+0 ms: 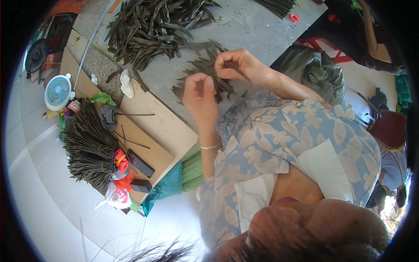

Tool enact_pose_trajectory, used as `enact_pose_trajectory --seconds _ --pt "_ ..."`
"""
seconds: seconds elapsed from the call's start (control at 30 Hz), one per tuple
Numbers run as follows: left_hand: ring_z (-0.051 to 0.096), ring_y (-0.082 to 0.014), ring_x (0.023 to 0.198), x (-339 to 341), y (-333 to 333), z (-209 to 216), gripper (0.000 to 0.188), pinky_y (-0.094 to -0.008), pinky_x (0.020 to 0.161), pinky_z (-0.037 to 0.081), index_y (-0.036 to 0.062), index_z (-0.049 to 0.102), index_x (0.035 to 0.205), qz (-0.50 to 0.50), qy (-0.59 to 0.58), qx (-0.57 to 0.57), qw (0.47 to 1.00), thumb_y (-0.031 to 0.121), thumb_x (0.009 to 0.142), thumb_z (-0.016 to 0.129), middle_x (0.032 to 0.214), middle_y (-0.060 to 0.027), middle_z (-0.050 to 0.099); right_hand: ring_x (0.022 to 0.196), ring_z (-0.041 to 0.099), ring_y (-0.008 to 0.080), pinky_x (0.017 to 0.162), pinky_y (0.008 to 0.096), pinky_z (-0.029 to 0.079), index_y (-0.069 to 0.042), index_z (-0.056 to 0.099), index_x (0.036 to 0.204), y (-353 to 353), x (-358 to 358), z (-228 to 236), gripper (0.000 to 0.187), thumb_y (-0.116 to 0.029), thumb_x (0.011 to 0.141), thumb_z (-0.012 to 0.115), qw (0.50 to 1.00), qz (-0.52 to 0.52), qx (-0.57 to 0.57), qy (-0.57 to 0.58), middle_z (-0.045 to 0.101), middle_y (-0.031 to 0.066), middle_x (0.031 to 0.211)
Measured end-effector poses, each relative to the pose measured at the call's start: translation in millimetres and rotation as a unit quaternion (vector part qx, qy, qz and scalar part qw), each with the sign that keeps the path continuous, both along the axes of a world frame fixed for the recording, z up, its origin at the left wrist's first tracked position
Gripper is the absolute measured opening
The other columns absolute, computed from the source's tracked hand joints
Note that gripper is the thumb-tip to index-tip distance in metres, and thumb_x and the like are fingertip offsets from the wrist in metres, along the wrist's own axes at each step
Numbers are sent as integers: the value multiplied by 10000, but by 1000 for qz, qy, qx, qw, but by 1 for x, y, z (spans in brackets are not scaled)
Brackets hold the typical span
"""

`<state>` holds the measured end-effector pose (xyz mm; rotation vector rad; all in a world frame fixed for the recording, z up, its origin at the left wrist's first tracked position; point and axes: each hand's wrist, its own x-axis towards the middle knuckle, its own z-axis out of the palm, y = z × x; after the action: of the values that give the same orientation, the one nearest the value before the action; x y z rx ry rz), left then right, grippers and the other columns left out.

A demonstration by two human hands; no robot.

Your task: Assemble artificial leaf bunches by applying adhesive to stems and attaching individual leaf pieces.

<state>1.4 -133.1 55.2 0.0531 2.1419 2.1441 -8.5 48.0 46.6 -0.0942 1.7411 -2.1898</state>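
Both hands raised over the grey worktop (257,30), left hand (200,94) pinching a dark leaf strip (205,70), right hand (238,64) pinching its other part, leaf pile (152,26) beyond, bundled strips (89,148) and small fan (58,91) left.

A grey stone table (253,30) carries heaps of dark leaf strips (152,26).

A home-style craft workshop is showing itself here: heaps of dark leaf strips (152,28) are lying across a grey stone table (248,26) at twelve o'clock, tied bundles of dark sticks (87,148) are sitting at nine o'clock on a wooden board (152,124), and a small fan (57,91) (pale blue) is standing on the tiled floor (48,196).
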Motion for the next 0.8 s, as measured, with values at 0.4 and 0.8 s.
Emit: enact_pose_trajectory --seconds 0.4,0.8 --pt "656 -251 725 -10 -40 -43 101 -327 667 499 -2 659 962 7 78 -309 948 77 910 623 833 -123 684 740 667 311 692 419 505 -57 661 938 19 -15 -17 150 -199 890 663 901 -23 410 140 693 132 813" --pt "671 -310 776 10 -41 -23 128 -368 732 521 -8 676 980 93 39 -315 944 75 887 645 920 -157 691 823 646 366 719 446 492 -65 646 927 1 -84 -28 154 -211 878 660 806 -55 539 236 674 156 816"
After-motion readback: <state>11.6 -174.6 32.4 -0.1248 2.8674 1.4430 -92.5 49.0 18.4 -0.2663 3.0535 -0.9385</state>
